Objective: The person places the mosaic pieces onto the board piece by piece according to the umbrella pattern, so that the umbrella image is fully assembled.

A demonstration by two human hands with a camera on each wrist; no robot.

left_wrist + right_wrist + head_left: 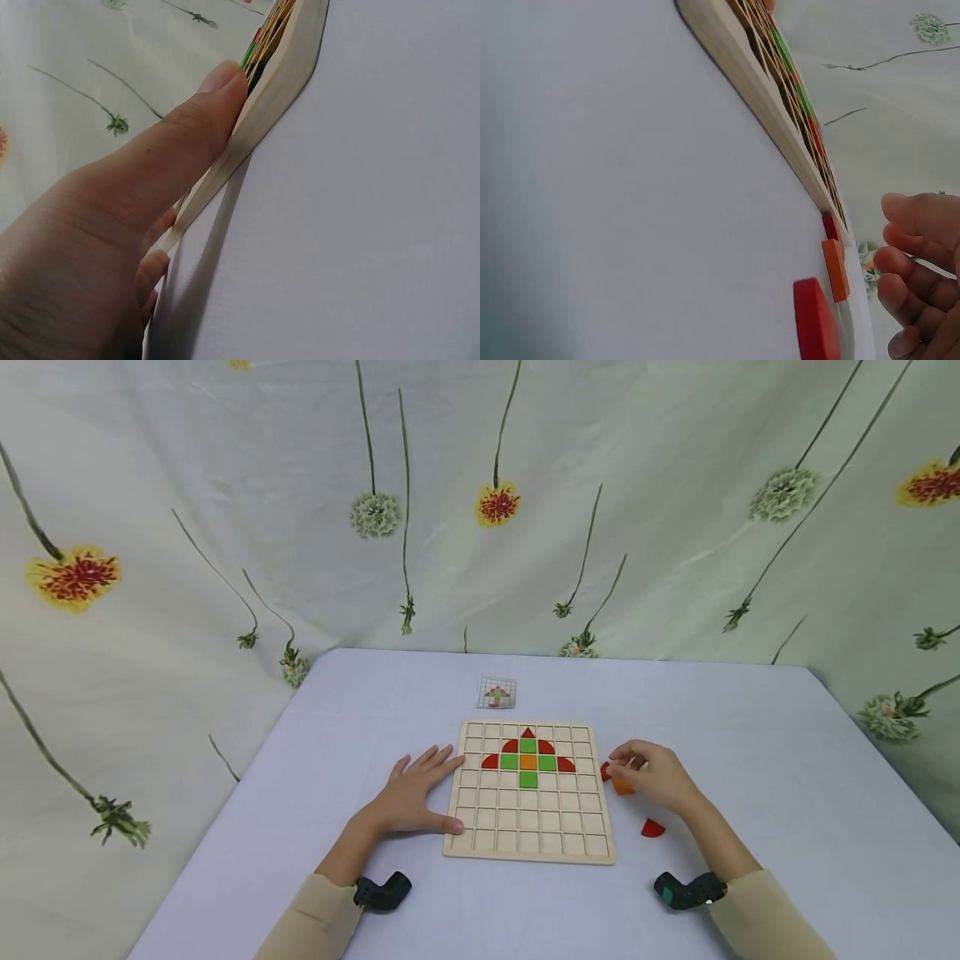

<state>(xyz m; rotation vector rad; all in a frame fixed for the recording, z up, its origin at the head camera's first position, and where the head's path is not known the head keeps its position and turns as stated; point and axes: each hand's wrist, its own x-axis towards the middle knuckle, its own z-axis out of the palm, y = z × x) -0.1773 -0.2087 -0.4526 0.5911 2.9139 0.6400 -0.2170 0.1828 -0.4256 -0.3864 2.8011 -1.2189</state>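
A wooden grid board (531, 835) lies on the table, bearing a figure of red, green and orange pieces: a red triangle (528, 733) on top, green squares (528, 779) round an orange square (528, 762), and red quarter-circles (566, 765) at the sides. My left hand (408, 797) rests with spread fingers at the board's left edge, its thumb (217, 90) on the rim. Right of the board, my right hand (656, 772) hovers with loosely bent fingers over an orange piece (836, 270) and a red piece (605, 770). Nothing shows between those fingers.
Nearer the front right lies a loose red quarter-circle (652, 828). Behind the board is a small pattern card (497, 692) with a similar figure. A white cloth covers the table (712, 710), and a flower-print curtain (637, 527) hangs behind it.
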